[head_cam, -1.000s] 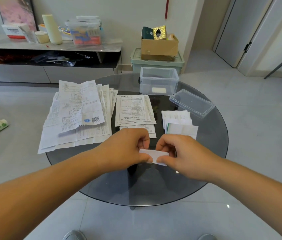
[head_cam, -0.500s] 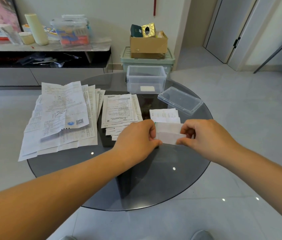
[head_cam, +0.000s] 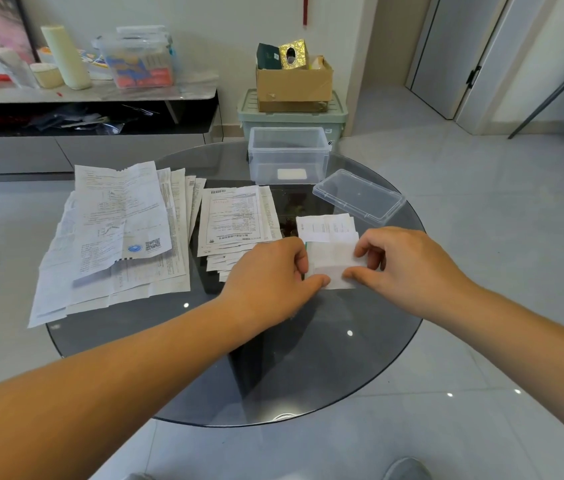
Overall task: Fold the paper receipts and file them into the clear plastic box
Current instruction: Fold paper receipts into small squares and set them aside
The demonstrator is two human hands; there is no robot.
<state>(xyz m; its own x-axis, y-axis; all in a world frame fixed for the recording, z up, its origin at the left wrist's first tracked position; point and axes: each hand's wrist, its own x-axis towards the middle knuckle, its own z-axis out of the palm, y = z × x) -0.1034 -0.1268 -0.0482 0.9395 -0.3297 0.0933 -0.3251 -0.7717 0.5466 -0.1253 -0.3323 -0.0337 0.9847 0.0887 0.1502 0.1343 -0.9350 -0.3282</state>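
The left hand and right hand pinch opposite ends of a small folded receipt just above the desk, so folding appears in hand; filing into the open clear plastic box beyond is judged next.

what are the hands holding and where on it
A small folded white paper receipt: the left hand pinches its left edge, the right hand its right edge.
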